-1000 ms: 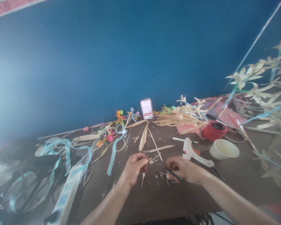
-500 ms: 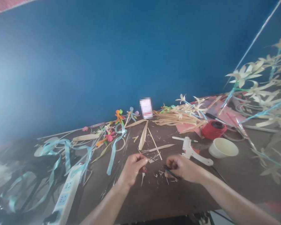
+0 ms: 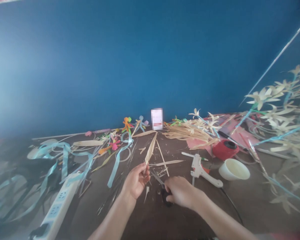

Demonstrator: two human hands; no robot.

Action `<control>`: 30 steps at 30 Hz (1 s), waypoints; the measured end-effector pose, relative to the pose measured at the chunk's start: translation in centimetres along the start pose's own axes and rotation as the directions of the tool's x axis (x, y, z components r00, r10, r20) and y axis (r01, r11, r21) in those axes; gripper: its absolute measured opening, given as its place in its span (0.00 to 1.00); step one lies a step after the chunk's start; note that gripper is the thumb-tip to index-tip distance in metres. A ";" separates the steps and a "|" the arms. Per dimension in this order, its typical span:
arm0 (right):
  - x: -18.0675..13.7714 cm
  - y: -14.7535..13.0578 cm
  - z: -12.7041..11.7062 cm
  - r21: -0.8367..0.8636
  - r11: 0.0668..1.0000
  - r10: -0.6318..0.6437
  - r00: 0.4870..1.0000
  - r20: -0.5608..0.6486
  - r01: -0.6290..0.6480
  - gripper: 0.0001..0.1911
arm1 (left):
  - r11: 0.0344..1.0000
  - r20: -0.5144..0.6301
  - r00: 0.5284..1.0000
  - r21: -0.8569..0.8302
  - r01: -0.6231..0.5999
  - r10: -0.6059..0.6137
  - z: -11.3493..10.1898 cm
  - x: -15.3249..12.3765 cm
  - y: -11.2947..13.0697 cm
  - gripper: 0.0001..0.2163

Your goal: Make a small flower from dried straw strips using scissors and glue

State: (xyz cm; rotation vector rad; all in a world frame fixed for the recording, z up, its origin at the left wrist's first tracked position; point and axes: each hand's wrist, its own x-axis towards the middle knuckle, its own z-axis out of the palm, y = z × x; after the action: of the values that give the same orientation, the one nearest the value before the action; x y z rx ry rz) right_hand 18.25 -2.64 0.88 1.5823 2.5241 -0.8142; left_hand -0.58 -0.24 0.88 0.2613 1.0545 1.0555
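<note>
My left hand (image 3: 136, 180) is closed in a pinch, its fingertips on the near end of a long pale leaf strip (image 3: 151, 148) that lies on the brown table (image 3: 165, 220). My right hand (image 3: 180, 196) rests on the table just to the right, curled round the dark handles of a pair of scissors (image 3: 157, 179). The blades point up and left toward my left hand. Small pale trimmings (image 3: 147, 193) lie between and below the hands.
A white glue gun (image 3: 200, 168), a white bowl (image 3: 233, 168) and a red spool (image 3: 223, 150) sit to the right. Straw flowers (image 3: 195, 128) are piled at the back. Light blue ribbons (image 3: 65, 156) and a white power strip (image 3: 56, 208) lie left. Flowered stems (image 3: 277, 110) reach in from the right.
My left hand has moved up to the leaf strip's end. My right hand has dropped lower and nearer with the scissors. The view has tilted a little.
</note>
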 end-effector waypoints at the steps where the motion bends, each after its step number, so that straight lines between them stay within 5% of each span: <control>1: 0.2 0.3 -0.5 0.017 1.000 -0.018 1.000 -0.015 0.018 0.06 | 1.000 0.005 1.000 -0.009 0.000 0.000 0.0 0.1 0.0 0.07; 6: 3.3 1.3 -2.3 0.039 0.979 0.201 0.936 -0.290 -0.198 0.12 | 0.998 0.032 0.999 0.042 -0.037 0.036 0.4 0.1 -0.2 0.08; 16: 10.7 3.1 -1.5 0.211 0.914 0.399 0.854 -0.332 -0.346 0.08 | 0.982 0.129 0.983 0.118 -0.149 0.134 0.6 0.1 -0.7 0.07; 20: 10.0 3.9 -1.4 0.377 0.887 0.428 0.776 -0.463 -0.265 0.08 | 0.980 0.121 0.979 0.095 -0.174 0.162 0.6 0.4 -0.8 0.06; 25: 9.0 3.8 -1.9 0.543 0.840 0.433 0.606 -0.667 -0.003 0.11 | 0.980 0.106 0.981 0.099 -0.174 0.163 0.6 0.9 -1.2 0.06; 30: 8.8 2.9 -2.9 0.643 0.730 0.482 0.492 -0.725 0.233 0.12 | 0.984 0.083 0.987 0.101 -0.145 0.137 0.9 1.0 -1.4 0.06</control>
State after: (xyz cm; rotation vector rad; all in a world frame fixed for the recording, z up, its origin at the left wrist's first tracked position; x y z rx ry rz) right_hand 17.20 6.91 -0.59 3.1281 2.6764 -1.2515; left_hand 0.98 0.11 -0.10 0.4650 1.0366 1.1086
